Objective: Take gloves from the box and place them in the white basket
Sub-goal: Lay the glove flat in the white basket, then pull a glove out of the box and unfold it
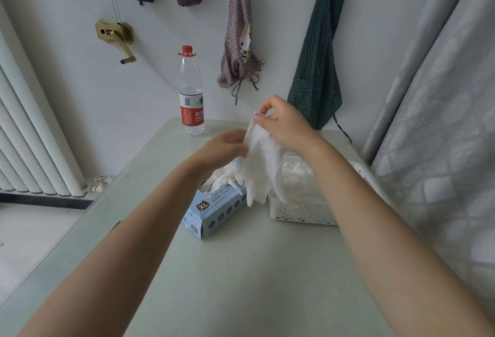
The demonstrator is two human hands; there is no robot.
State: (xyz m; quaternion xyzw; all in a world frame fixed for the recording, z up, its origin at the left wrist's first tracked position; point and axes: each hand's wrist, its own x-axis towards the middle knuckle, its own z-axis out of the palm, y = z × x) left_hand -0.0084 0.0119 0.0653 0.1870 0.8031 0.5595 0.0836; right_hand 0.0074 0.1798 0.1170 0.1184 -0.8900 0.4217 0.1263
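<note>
A white glove (263,165) hangs in the air, fingers down, above the gap between box and basket. My right hand (284,125) pinches its cuff at the top. My left hand (225,146) holds the glove's left edge lower down. The light blue glove box (217,209), marked XL, lies on the table with more white gloves (223,180) bunched out of its opening. The white perforated basket (302,213) stands right of the box, partly behind my right forearm, with white gloves inside.
A clear water bottle (191,95) with a red cap stands at the table's back edge. Aprons (318,63) and pouches hang on the wall behind. A radiator (32,143) is at the left, a curtain (442,122) at the right. The pale table (254,283) extends toward me.
</note>
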